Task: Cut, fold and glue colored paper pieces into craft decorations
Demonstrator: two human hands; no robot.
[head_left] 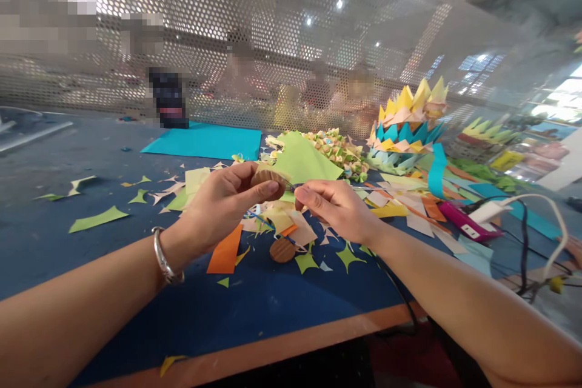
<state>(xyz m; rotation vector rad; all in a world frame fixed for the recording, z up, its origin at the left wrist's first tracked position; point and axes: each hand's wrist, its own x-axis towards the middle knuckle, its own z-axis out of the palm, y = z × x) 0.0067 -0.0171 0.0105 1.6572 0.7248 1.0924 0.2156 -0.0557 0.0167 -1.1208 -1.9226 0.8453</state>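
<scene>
My left hand (231,200), with a silver bracelet at the wrist, pinches a brown, wood-patterned round piece (269,187) with a pale yellowish upper part. Meeting it from the right, my right hand (334,203) has thumb and fingers closed on a thin, metallic-looking tool, whose narrow tip (291,187) touches or nearly touches the piece's right edge. Most of that tool is hidden by my fingers. Below the hands, a round wooden disc (282,250) rests on the table, a thin blue cord (264,221) near it. Just behind the hands sits a light green paper sheet (307,157).
Paper scraps cover the blue table (273,309). A turquoise sheet (209,140) lies at the back left, and small folded paper pieces (345,154) are heaped behind. Stacked paper crowns (402,130) stand back right. A magenta power strip (468,222) with cables lies at right.
</scene>
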